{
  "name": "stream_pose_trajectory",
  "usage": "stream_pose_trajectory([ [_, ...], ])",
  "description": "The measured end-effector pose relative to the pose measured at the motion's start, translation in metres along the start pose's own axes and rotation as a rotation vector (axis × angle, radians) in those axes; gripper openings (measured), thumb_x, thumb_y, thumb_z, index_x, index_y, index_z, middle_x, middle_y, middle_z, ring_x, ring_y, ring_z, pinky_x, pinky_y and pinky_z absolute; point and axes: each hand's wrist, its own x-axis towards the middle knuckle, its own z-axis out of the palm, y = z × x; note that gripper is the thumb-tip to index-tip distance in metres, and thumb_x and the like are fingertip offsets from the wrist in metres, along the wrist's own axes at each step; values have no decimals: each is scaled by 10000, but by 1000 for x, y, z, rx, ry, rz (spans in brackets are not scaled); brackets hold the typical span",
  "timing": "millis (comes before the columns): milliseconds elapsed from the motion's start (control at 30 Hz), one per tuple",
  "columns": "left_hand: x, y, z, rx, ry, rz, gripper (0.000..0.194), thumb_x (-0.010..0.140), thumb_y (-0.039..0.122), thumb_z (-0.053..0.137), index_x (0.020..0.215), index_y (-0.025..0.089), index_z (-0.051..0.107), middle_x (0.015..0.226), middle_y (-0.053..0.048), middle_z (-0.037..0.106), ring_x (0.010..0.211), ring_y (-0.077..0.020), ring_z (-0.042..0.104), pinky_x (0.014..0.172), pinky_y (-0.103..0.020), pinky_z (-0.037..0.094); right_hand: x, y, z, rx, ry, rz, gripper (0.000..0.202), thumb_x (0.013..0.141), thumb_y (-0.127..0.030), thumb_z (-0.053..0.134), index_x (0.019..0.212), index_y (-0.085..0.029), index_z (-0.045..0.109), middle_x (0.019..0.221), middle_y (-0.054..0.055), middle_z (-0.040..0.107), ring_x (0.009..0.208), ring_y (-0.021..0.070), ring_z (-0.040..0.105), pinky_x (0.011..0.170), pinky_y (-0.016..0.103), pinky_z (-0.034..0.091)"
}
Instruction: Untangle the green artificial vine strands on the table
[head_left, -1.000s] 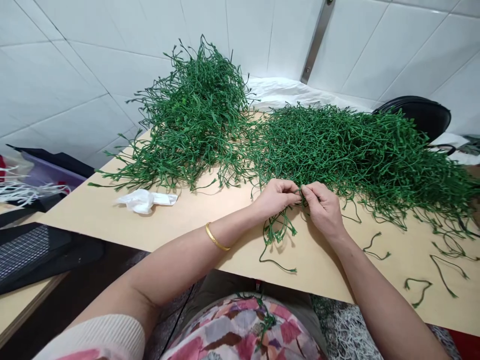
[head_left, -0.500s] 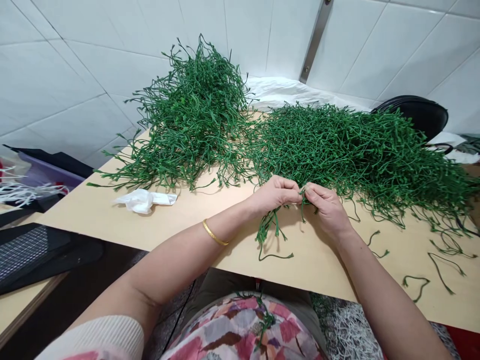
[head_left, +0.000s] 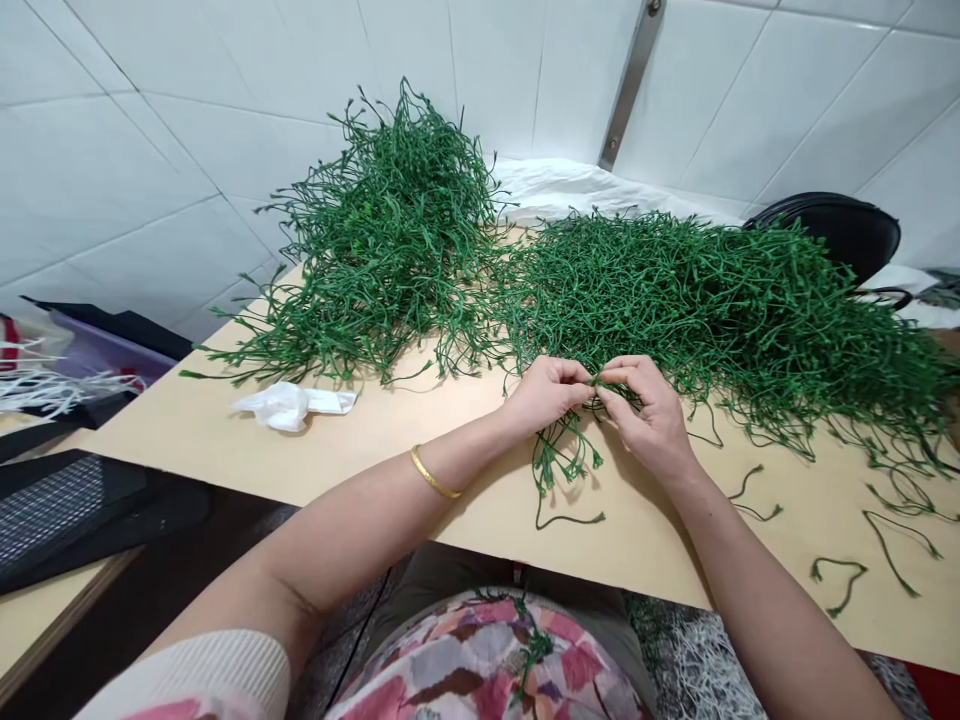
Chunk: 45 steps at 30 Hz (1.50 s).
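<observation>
Left hand (head_left: 549,396) and right hand (head_left: 649,415) are pinched on green cords (head_left: 550,468) above the worktop (head_left: 480,505) toward its near edge, probably light and limp, best gripped near a tip.

the right hand (head_left: 646,412) has uncurled; hanging green strands (head_left: 564,458) have shifted rightward.

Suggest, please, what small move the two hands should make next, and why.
Probably a gentle outward pull by the right hand while the left hand grips: both hands' fingertips meet at the green strands, and a small bunch hangs below the left hand, which a hard tug might disturb.
</observation>
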Motion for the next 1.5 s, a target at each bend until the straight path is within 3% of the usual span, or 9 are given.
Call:
stream_pose_trajectory([
  [267,-3,-2,4,256,-8,32,70,584,114,476,525,134,507,476,46,420,478,-57,348,447,-195,256,-3,-4,4,-215,70,76,90,656,-120,509,684,-203,492,784,35,583,814,207,508,768,375,382],
  [367,-4,0,5,211,-20,21,51,607,137,485,592,134,533,501,42,441,483,-60,366,455,-196,274,-3,-4,1,-145,86,154,73,677,-143,487,711,-204,509,755,28,570,770,194,509,723,348,388],
  [467,-4,0,6,188,18,41,54,631,185,512,628,136,535,507,45,435,484,-59,367,459,-196,276,-1,-4,-2,-31,15,210,51,701,-172,489,715,-201,528,740,16,567,730,175,515,686,319,391],
  [667,-5,-2,4,281,33,80,105,615,178,481,516,151,455,454,50,390,454,-60,338,436,-204,239,-2,-7,0,3,-12,187,33,681,-170,513,670,-194,533,712,13,570,747,177,504,707,318,376],
  [833,-6,6,-2,126,-108,-28,89,572,141,477,488,146,447,430,60,345,428,-48,298,431,-206,225,-3,-7,0,78,-53,301,34,681,-178,513,688,-188,545,681,2,568,660,154,512,634,294,388],
  [1033,-3,5,-2,36,-95,-6,60,549,111,469,494,135,468,453,52,371,462,-52,301,449,-208,222,-4,-4,5,-373,95,-67,88,679,-112,481,702,-192,508,685,11,583,700,171,512,797,367,350],
  [1167,-3,2,4,92,-26,66,83,558,107,461,484,138,440,454,60,342,474,-48,284,455,-204,208,-4,-3,6,-523,115,-138,169,692,-116,463,830,-184,532,767,44,597,761,200,511,842,407,328],
  [1400,-5,2,8,81,110,68,40,589,114,497,575,120,534,518,43,457,494,-51,371,480,-195,280,-4,-9,4,-37,71,116,157,708,-103,413,770,-192,526,733,19,575,686,156,530,632,282,407],
  [1500,-5,1,7,41,128,77,49,600,117,517,642,129,540,492,65,422,463,-47,353,465,-192,267,-4,-6,5,-49,82,158,149,734,-131,422,812,-196,529,729,16,584,674,159,532,631,288,407],
])
